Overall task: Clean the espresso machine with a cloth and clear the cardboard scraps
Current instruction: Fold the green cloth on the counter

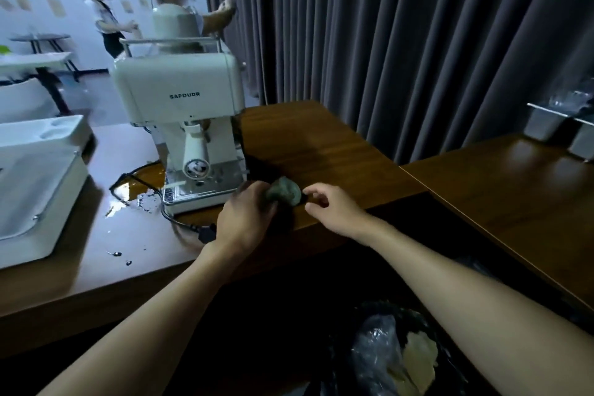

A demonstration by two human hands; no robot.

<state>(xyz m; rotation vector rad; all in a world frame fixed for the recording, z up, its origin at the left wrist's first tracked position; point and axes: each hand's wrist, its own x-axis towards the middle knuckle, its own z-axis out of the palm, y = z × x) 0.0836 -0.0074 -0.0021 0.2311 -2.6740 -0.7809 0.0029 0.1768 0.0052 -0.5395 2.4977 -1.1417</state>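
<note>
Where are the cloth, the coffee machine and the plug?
cloth (286,192): head view, its bunched middle.
espresso machine (180,87): head view, its front panel.
plug (206,232): head view, its black body.

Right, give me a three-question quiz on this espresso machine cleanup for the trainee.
1. True or false: the cloth lies on top of the espresso machine.
2. The spilled liquid is: A) on the table beside the machine's base; B) on the floor; C) on top of the machine.
3. Which hand grips the cloth?
Key: 1 false, it is low down by the machine's base; 2 A; 3 the left hand.
</note>
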